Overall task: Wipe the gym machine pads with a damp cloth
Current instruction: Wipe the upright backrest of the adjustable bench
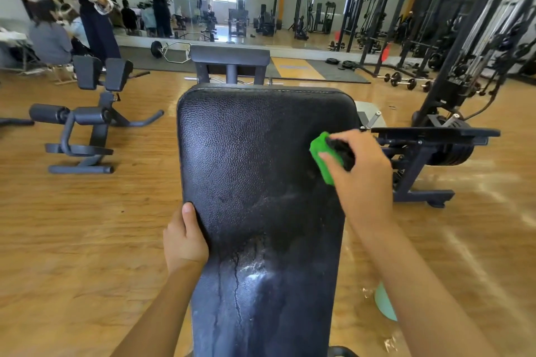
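Wood gym floor all round, and your big black pad fills mid-frame: firm grainy vinyl, probably slick where it's wet low down. Your left hand grips its left edge, thumb on top. Your right hand, centre right, clutches the soft, squishy green cloth against the pad's right side.

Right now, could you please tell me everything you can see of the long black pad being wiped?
The pad is a long black cushion with rounded corners, covered in grained, leather-like material, and it runs away from the camera. Its near end shines wet, with pale streaks and thin dark lines, while the far part looks duller. The left hand grips its left edge, thumb on top. The right hand presses a green cloth against its right side.
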Demonstrator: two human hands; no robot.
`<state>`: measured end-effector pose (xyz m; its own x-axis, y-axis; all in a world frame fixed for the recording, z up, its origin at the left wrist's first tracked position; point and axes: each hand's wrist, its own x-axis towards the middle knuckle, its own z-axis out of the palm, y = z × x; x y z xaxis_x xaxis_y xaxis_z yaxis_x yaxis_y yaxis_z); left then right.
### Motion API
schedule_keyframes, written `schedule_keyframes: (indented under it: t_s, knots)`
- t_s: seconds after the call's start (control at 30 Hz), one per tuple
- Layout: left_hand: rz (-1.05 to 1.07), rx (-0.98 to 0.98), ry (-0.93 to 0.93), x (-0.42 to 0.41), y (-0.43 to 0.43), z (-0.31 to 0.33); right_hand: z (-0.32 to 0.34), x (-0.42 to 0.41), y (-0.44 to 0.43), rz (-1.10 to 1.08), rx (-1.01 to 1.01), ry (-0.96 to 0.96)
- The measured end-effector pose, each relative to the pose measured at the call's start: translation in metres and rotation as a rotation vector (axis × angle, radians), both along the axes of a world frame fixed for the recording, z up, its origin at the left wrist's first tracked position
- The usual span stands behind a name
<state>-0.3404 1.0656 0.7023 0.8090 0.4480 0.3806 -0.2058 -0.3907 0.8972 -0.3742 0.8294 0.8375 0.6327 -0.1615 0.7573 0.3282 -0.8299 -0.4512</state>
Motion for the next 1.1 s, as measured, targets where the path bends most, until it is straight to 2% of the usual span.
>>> schedule_keyframes:
  t_s: [0.1,0.2,0.33,0.43,0.63,0.73,0.93,1.0,1.1]
  knots:
    - [0.002,-0.002,0.006,0.000,0.000,0.001,0.002,0.006,-0.003,-0.042,0.059,-0.056]
    - [0.000,-0.007,0.006,-0.001,0.000,0.002,-0.024,-0.002,0.005,-0.037,0.039,-0.054]
    - [-0.011,-0.007,0.020,-0.002,0.000,0.004,-0.059,-0.024,0.006,-0.014,-0.067,0.043]
    - [-0.014,-0.012,0.041,-0.004,-0.001,0.007,-0.051,-0.025,0.000,0.016,-0.102,0.124]
    - [-0.018,0.003,0.048,-0.005,-0.001,0.008,0.003,0.001,-0.016,-0.102,0.036,-0.049]
    - [-0.013,-0.005,0.059,-0.005,-0.001,0.009,-0.006,0.004,-0.016,-0.089,0.070,-0.070]
    - [-0.011,0.001,0.062,-0.006,-0.002,0.009,-0.065,-0.024,-0.017,0.000,0.006,0.015]
    - [-0.011,-0.004,0.060,-0.006,-0.002,0.010,-0.057,-0.022,-0.023,0.024,0.047,0.054]
    - [-0.010,-0.009,0.060,-0.006,-0.003,0.010,-0.026,-0.008,-0.030,-0.027,0.157,0.002]
